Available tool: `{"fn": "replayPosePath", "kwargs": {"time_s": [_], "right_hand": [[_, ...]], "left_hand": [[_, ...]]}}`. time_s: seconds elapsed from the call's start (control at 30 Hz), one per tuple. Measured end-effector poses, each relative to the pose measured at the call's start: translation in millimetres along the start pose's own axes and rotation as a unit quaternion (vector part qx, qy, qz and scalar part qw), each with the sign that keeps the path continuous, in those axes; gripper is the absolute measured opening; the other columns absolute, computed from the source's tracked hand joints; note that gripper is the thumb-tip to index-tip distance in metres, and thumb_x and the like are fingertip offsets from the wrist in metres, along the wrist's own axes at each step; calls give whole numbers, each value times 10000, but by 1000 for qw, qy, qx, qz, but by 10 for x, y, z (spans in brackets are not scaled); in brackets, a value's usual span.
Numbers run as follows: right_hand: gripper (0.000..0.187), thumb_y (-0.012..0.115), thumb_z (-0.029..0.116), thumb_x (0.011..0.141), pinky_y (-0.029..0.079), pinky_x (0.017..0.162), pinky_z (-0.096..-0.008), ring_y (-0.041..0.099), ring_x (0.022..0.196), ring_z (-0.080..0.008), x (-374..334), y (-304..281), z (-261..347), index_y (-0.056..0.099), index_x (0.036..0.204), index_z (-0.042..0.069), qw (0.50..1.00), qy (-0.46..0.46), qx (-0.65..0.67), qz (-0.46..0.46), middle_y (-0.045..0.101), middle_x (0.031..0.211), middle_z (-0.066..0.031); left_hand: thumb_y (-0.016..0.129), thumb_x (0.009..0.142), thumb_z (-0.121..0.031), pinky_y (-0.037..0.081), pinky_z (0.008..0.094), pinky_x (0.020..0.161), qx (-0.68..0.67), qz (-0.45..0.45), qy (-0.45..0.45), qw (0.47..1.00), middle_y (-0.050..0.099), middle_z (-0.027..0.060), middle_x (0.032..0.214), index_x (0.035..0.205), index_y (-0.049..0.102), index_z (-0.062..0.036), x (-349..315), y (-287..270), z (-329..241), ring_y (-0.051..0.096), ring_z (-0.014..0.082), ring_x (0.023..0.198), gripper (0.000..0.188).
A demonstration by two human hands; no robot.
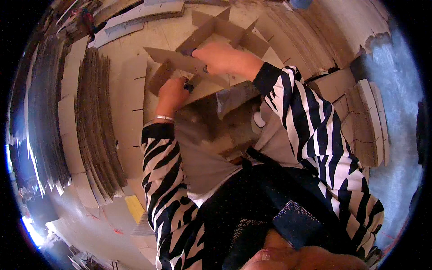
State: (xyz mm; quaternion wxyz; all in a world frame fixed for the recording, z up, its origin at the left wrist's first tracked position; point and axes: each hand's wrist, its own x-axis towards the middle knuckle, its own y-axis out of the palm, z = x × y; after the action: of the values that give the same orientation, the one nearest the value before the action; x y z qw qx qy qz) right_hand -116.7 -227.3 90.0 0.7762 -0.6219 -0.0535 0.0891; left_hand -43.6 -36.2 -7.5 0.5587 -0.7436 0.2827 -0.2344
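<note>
Brown crossed cardboard strips stand on our pale wooden bench, our right hand pinching one, seemingly for steadiness, our left hand curled, its grip unclear.

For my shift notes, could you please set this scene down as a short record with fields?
Divider: brown cardboard strips standing on edge and crossing
Left grip: at the divider's near side; its hold is unclear
Right grip: fingers and thumb appear to pinch a divider strip
Surface: pale wood, under the divider
Left stack: flat cardboard, many layers
Right stack: flat cardboard, beyond the right sleeve
Sleeves: black-and-white stripes, dark cuffs
Bracelet: light, on the left wrist
</note>
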Motion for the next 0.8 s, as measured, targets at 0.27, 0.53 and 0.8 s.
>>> {"fn": "replayPosePath", "kwargs": {"time_s": [0.27,0.53,0.8], "right_hand": [[329,622,86,730,493,673,-502,634,860,-374,-164,371,-131,575,1054,62,999,28,-32,17,653,893,-171],[327,648,155,741,475,772,-472,607,927,-378,-885,676,-846,586,1048,65,967,112,163,-161,642,945,-169],[397,664,210,762,434,891,-486,511,1104,-395,-2418,876,-2249,555,1113,59,875,375,-222,-211,559,1212,-181]], "left_hand": [[604,751,-160,504,485,792,7,34,21,999,648,193,950,1013,678,-81,73,79,-157,616,382,911,283],[614,765,-175,498,459,765,-144,41,-3,989,652,196,939,980,680,-70,45,-124,-264,617,383,909,248],[632,723,-186,478,499,784,61,-344,-39,936,638,131,1034,1146,610,-142,217,-287,-59,622,339,957,426]]}}
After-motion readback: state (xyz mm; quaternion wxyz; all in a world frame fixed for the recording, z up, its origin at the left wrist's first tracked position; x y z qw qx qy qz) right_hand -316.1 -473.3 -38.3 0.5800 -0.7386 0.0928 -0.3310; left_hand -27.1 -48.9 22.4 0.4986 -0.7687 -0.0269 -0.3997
